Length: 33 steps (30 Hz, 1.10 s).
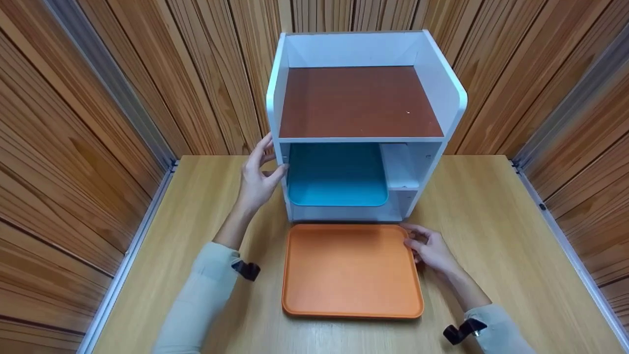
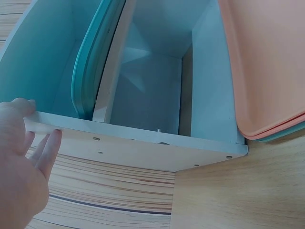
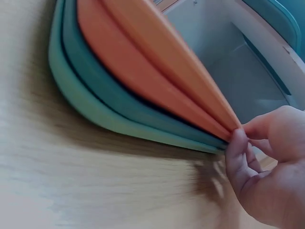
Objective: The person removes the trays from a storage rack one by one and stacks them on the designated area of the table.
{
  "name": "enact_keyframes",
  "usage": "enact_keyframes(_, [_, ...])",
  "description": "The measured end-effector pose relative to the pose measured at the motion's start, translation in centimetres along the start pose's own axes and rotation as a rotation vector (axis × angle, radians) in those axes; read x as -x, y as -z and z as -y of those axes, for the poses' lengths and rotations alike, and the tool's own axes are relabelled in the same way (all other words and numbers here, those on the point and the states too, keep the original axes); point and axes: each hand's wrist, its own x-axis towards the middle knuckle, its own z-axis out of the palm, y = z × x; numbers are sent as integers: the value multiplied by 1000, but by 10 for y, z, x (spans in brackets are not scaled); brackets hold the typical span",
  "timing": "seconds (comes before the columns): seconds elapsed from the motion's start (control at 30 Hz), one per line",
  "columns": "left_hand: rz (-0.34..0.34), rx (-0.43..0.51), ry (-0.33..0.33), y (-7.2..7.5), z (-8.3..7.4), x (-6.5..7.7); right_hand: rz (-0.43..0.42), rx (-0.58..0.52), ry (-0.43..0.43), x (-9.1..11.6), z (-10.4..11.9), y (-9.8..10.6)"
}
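A white shelf unit [image 1: 351, 49] stands at the back of the table, its top board brown. My left hand [image 1: 260, 174] grips the edge of its left side panel, with the thumb at the front edge. On the middle shelf lies a teal tray [image 1: 339, 172]; the left wrist view shows layered teal rims [image 2: 86, 71] there. An orange tray [image 1: 351, 270] tops a stack in front of the unit. At the stack's far right corner, my right hand [image 1: 430, 248] pinches the orange tray's rim. Teal and pale green trays [image 3: 114, 121] show beneath the orange in the right wrist view.
Below the middle shelf the unit has a lower compartment [image 2: 147, 86]. Wood-grain walls [image 1: 196, 73] enclose the light wooden table [image 1: 491, 221] at the back and both sides, with metal rails [image 1: 128, 255] along the side edges.
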Motion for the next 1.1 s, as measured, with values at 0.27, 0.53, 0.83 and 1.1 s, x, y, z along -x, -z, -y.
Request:
enact_keyframes(0.27, [-7,6,9,0,-1,1,-14,-67,-30,2,-6,-1])
enact_keyframes(0.53, [-1,4,12,-1,-1,1,-113,2,-31,8,-2,-4])
enact_keyframes(0.83, [6,12,-7,0,1,0,-233,10,-32,16,9,-10])
enact_keyframes(1.1, [-7,-4,-13,-1,0,1,-363,-5,98,25,26,-17])
